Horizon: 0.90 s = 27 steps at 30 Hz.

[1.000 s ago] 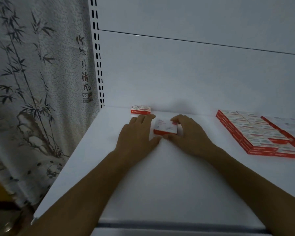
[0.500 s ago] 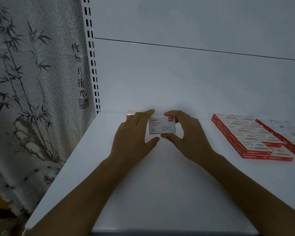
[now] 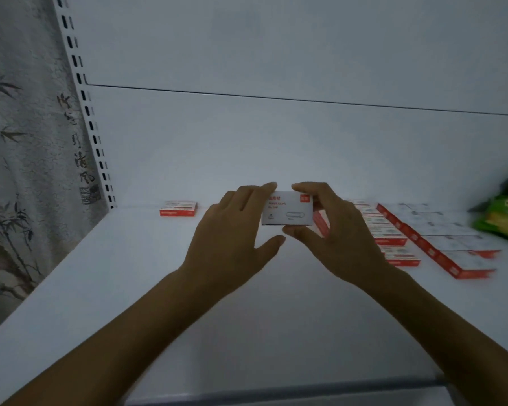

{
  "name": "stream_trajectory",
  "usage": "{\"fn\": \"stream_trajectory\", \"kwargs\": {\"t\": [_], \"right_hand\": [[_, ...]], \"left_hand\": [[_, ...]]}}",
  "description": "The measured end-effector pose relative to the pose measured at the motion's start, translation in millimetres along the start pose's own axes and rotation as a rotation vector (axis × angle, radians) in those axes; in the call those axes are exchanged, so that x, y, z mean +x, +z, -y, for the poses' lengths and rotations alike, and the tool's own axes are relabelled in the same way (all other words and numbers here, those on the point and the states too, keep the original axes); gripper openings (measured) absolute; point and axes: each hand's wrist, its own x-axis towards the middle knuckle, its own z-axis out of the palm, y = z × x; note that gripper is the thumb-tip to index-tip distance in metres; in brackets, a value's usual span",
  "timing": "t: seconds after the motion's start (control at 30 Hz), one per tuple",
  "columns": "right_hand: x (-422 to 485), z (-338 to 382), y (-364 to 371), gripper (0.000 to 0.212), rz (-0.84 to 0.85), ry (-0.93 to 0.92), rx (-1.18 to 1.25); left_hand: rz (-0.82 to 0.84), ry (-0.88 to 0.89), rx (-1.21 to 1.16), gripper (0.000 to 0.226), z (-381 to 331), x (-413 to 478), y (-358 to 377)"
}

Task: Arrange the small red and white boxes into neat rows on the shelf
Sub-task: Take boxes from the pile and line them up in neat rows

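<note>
A small white box with red print (image 3: 288, 210) is lifted above the white shelf (image 3: 129, 288), its face turned toward me. My right hand (image 3: 335, 232) pinches it, forefinger on its top edge and thumb under its bottom edge. My left hand (image 3: 232, 230) touches the box's left end with its fingertips, while its thumb stays spread below, apart from the box. One red and white box (image 3: 178, 208) lies alone at the back left. Rows of several such boxes (image 3: 393, 238) lie flat on the right, partly hidden behind my right hand.
A second block of boxes (image 3: 452, 244) lies further right, and a green packet (image 3: 505, 218) sits at the right edge. A slotted white upright (image 3: 91, 127) and a bamboo-print curtain (image 3: 21, 171) bound the shelf on the left. The white back panel stands right behind.
The box has been lifted off the shelf and tipped up so its face points at me. Both hands rose with it and shifted slightly right; my view moved right, revealing the green packet.
</note>
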Motion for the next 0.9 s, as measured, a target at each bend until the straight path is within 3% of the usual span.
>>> {"fn": "stream_trajectory", "kwargs": {"t": [0.53,0.73,0.9], "right_hand": [[-95,-199,-209,0.053,-0.111,0.146,0.062],[-112,-268,-230,0.049,-0.021,0.164,0.131],[-122,-294,-221,0.048,0.061,0.210,0.136]], "left_hand": [[0.220,0.070,-0.213,0.085,-254,61,141],[0.432,-0.031,-0.116,0.084,-269,55,189],[0.422,-0.051,-0.070,0.062,-257,47,199]]}}
